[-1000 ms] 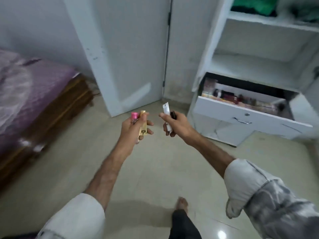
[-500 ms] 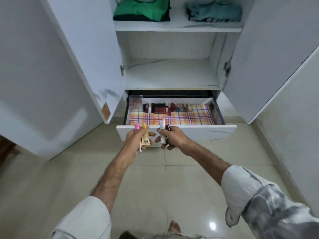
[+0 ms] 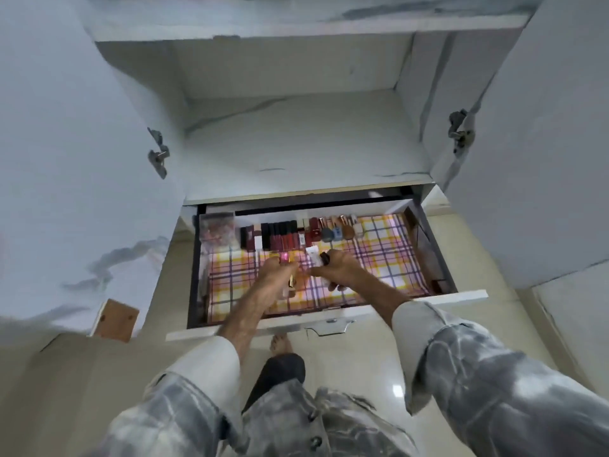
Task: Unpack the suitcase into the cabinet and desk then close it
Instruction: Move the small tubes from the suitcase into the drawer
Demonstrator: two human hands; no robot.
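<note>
A pink-capped tube [image 3: 284, 257] and a gold tube [image 3: 292, 281] are gripped in the curled fingers of the left hand [image 3: 275, 273]; a white tube [image 3: 313, 257] and a dark bottle [image 3: 324, 258] are gripped in the right hand [image 3: 336, 267]. Both hands are held over the checked liner [image 3: 382, 255] of the open drawer [image 3: 425, 296], near a row of cosmetics [image 3: 296, 234] lined along its back. Above, a white cabinet shelf [image 3: 296, 150] is seen between open doors [image 3: 66, 159].

no readable text, labels too blurred to make out
</note>
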